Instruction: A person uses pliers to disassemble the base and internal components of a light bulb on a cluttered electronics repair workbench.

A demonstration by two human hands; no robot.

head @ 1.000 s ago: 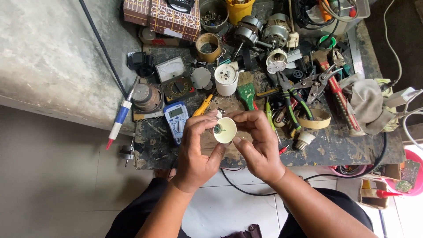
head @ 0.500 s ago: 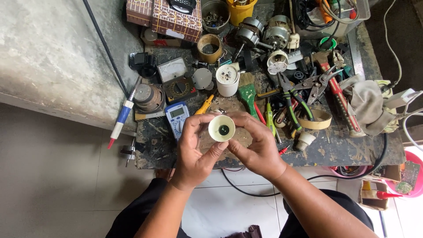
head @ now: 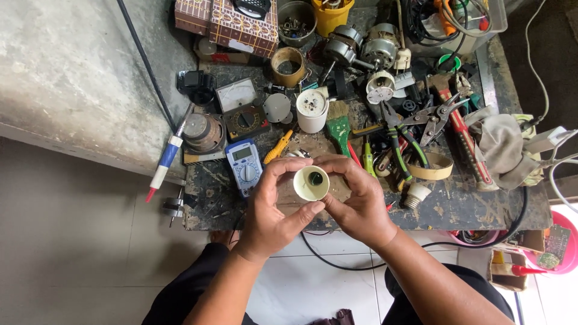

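Note:
Both hands hold a small round cream plastic cap (head: 310, 183) with a dark green centre, its open face turned up toward the camera. My left hand (head: 274, 210) grips its left rim and underside with thumb and fingers. My right hand (head: 360, 201) closes around its right side. The cap hovers over the near edge of a cluttered dark workbench (head: 457, 210), just right of a blue multimeter (head: 244, 165).
On the bench lie a white cylinder (head: 312, 111), green brush (head: 339, 127), pliers (head: 394, 129), snips (head: 436, 117), tape ring (head: 435, 167), analog meter (head: 241, 108), motors (head: 361, 48) and a rag (head: 500, 150). A concrete ledge (head: 72, 72) stands left. Cables hang below the bench.
The cap has turned so its open face and dark centre show fully, and both hands have shifted slightly around it. The bench items have not moved.

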